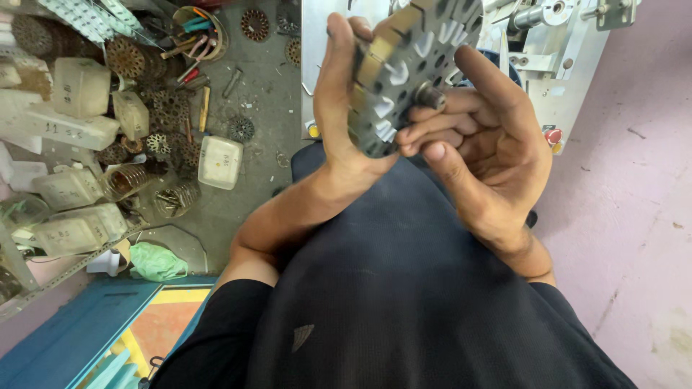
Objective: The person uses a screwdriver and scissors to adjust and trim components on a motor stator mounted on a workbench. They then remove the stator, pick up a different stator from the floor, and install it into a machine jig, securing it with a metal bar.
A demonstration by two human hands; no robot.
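Held up at twelve o'clock before the machine (569, 79), the slotted stator core (407, 68) is gripped at its edge by the left hand (342, 108) while the right hand (479, 137) pinches its centre shaft (430, 96); best kept square, grip firm.

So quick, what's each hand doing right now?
Left hand: closed on the edge of the slotted metal disc.
Right hand: fingers curled at the disc's centre shaft.

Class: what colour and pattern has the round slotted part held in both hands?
Grey metal core, ringed with white-lined slots and small holes; head view.
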